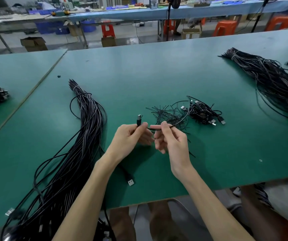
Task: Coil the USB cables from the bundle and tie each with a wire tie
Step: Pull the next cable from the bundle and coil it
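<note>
Head view: the left hand (131, 136) is closed round a black USB cable (183, 118), gripping it just under its USB plug (139, 119), which sticks up above the fingers (144, 125). The right hand (172, 142), just beside the left, pinches the same cable between thumb and forefinger, with its other fingers loosely curled below. From that pinch the cable arcs away, up and beyond the right fingers.

Just past the right fingertips lies a loose scatter of short black wire ties (166, 113). Further out on the same side is a small heap of coiled cables (203, 113) with plugs poking out.

The bundle (89, 122) of long black cables lies outside the left fingers on the green surface (139, 75). It is tied near its far end and trails back past the left forearm to the near edge. One loose plug (131, 182) lies flat between the two forearms, nearer than the fingers. A second large bundle (272, 80) lies well apart, far out beyond the right fingers.
</note>
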